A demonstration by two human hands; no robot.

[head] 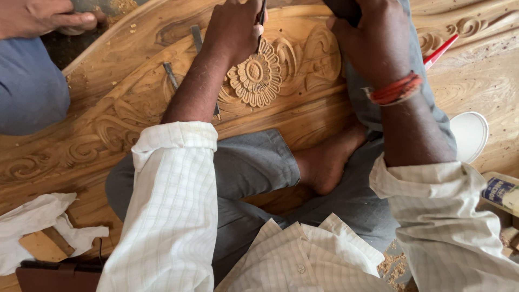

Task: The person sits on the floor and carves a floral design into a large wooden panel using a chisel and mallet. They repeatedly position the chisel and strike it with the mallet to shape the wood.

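Observation:
I sit cross-legged on a large carved wooden panel [303,116]. My left hand [235,27] is closed around a thin dark chisel [261,16], whose tip rests by the carved flower [255,77]. My right hand [373,38], with a red thread band at the wrist, grips a dark mallet-like tool [341,10] at the top edge; most of it is cut off by the frame. My bare foot [327,159] rests on the panel below the flower.
Two more chisels [195,39] lie on the wood left of my forearm. A red-handled tool [440,51] lies at right, with a white lid [469,135] and a small box [500,192]. Another person's hand [43,16] and knee are at top left. White cloth [32,221] lies bottom left.

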